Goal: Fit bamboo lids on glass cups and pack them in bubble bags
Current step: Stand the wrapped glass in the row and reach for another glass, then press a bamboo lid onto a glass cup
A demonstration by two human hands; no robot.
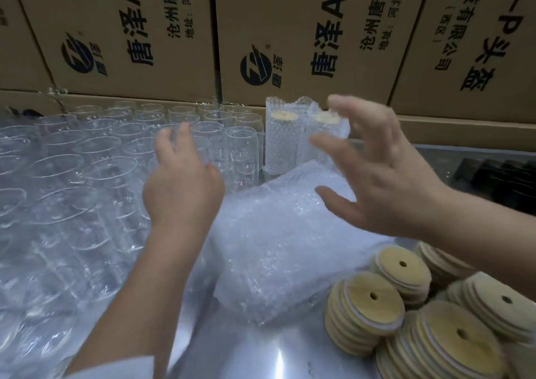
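Our glass cups (pixel 110 167) stand in rows on the left side of the tabletop (pixel 261 355), mouths up, packed close together. Our left hand (pixel 182 187) reaches over the ones on the right edge of the rows. Its grip is apart, with fingers mostly straight, and we cannot tell if it touches a cup yet. Our right hand (pixel 388 175) is in the air at the right, its grip spread wide and holding nothing.

We think the cups are hard, smooth and slippery, and they can break if they bump. It looks best to take one round its side, thumb on one side and fingers on the other, and lift it straight up so it does not knock the next cup.

The bamboo lids (pixel 374 300) lie in piles at the near right. They look light and stiff, so we can pinch one by its edge. The bubble bags (pixel 275 242) lie in a soft pile in the middle. They look floppy and light. Two packed cups (pixel 282 143) stand far back by the cardboard boxes (pixel 304 30).
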